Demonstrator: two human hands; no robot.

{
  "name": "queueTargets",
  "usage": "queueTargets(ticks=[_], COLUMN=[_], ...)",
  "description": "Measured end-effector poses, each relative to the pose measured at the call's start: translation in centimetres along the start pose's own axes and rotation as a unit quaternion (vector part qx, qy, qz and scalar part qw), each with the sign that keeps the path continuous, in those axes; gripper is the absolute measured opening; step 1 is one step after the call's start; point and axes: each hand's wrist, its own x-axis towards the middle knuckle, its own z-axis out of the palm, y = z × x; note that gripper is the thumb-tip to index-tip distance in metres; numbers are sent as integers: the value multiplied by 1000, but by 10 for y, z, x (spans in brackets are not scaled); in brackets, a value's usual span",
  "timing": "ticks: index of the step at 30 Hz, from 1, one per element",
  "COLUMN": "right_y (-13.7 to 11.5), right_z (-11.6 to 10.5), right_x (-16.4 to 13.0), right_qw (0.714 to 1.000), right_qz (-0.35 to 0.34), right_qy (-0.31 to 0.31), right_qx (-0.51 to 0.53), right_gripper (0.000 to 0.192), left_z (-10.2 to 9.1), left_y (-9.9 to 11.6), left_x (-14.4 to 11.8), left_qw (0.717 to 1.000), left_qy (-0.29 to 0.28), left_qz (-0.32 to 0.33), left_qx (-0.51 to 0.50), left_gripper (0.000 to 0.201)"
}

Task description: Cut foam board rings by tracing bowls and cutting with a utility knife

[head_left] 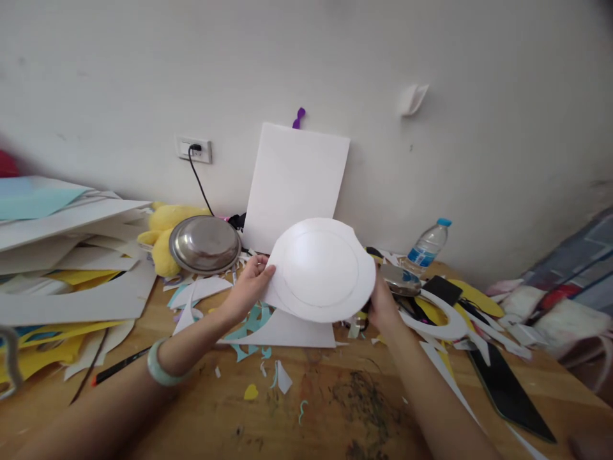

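i hold the white paper disc (320, 269) up over the wooden table (306, 409), left hand (249, 286) pinching its left edge and right hand (382, 305) gripping the right edge, keeping its traced circle facing me.

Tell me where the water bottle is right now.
In the head view, the water bottle lies tilted against the wall on the right side of the table, beyond the right hand and the white paper disc.
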Motion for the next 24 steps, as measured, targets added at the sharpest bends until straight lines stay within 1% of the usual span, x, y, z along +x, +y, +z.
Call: queueTargets(ticks=[2,3,4,8,12,14,18,20,22,24], right_y=[0,0,1,7,8,6,0,-4,-7,-10], right_z=[-3,-3,-3,0,-2,-3,-4,-1,2,3], right_x=[1,1,1,-2,-3,-5,-9,-11,-14,-16], right_qw=[995,991,991,996,996,995,989,984,980,978], right_qz=[5,8,11,43,81,84,93,96,83,53], right_qy=[26,32,32,21,-27,-47,-96,-112,-115,-113], right_qx=[97,128,133,73,5,-18,-70,-103,-136,-167], right_gripper=[46,43,41,40,42,41,40,40,41,42], left_z=[-2,-3,-4,-7,-19,-26,-30,-28,-26,-24], left_y=[-2,-2,-2,-2,-1,2,12,18,23,26], left_x=[1,2,2,5,13,16,15,10,4,-2], left_qw=[1000,1000,1000,999,1000,1000,996,987,972,956], left_qy=[17,21,21,1,1,-16,-89,-152,-218,-262], left_qz=[0,-4,-11,-37,-19,-15,-32,-47,-62,-72], left_qx=[-12,-16,-19,-17,-5,-2,-10,9,58,109], left_gripper=[37,37,37,34,29,32,48,55,54,45])
